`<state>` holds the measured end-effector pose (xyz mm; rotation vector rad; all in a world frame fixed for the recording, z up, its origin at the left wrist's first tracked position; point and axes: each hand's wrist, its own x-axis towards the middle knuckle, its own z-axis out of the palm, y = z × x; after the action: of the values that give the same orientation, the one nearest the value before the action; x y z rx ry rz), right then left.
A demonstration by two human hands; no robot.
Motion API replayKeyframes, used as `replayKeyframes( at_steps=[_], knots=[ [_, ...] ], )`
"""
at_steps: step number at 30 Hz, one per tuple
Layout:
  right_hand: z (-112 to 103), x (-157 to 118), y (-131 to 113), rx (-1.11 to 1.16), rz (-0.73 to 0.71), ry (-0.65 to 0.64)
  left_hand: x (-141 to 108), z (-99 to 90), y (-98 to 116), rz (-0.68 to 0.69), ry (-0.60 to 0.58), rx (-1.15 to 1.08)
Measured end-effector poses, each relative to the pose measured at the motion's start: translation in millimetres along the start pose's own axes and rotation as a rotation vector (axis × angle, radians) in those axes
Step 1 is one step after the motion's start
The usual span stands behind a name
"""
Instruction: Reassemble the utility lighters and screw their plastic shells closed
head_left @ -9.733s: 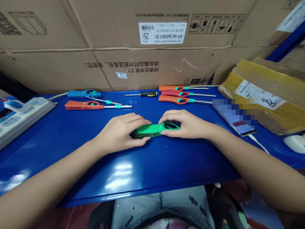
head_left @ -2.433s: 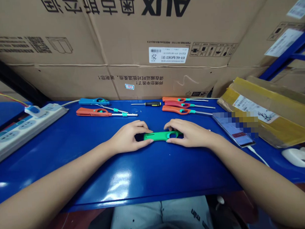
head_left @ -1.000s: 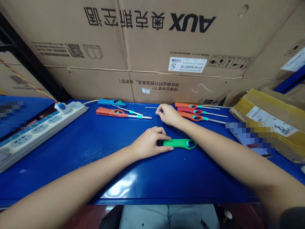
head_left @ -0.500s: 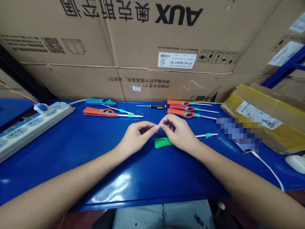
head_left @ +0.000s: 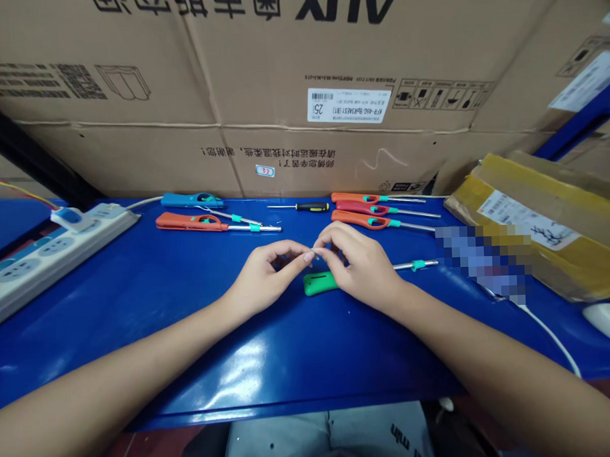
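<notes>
My left hand [head_left: 271, 273] and my right hand [head_left: 359, 263] meet above the blue table, thumbs and forefingers pinched tip to tip. Whatever sits between the fingertips is too small to name. Beneath my right hand lies a green lighter [head_left: 321, 282] with a long metal nozzle; my hand covers its middle. To the left rest a blue lighter [head_left: 191, 200] and an orange-red lighter [head_left: 192, 222]. On the far right are an orange lighter [head_left: 354, 198], a red lighter [head_left: 359, 207] and another orange lighter [head_left: 357, 220]. A screwdriver [head_left: 311, 207] lies between the two groups.
A white power strip [head_left: 60, 254] runs along the left. At the right are a taped cardboard box [head_left: 540, 227], a blurred-out device with a white cable [head_left: 554, 340] and a white object [head_left: 608, 319]. A large carton [head_left: 260, 77] walls off the back of the blue table [head_left: 230, 364].
The view has shifted slightly. Both hands stay together in nearly the same pinch, and the lighters keep their places on the table.
</notes>
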<state>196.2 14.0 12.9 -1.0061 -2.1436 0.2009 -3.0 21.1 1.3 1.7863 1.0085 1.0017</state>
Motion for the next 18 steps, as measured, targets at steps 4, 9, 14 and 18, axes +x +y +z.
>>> replayKeyframes(
  at_steps=[4,9,14,18],
  knots=[
    [-0.8,-0.5,-0.6,-0.02,-0.021,-0.01,-0.7,0.0,0.4,0.028,0.001,0.059],
    [-3.2,0.0,-0.9,-0.001,-0.017,-0.03,-0.4,-0.6,0.4,0.079,0.018,0.092],
    [-6.2,0.4,-1.7,-0.008,0.026,-0.029,-0.5,-0.3,-0.1,0.073,0.045,0.056],
    [-5.5,0.6,-1.1,-0.014,0.017,-0.053,-0.7,-0.5,0.3,0.08,0.039,0.035]
  ],
)
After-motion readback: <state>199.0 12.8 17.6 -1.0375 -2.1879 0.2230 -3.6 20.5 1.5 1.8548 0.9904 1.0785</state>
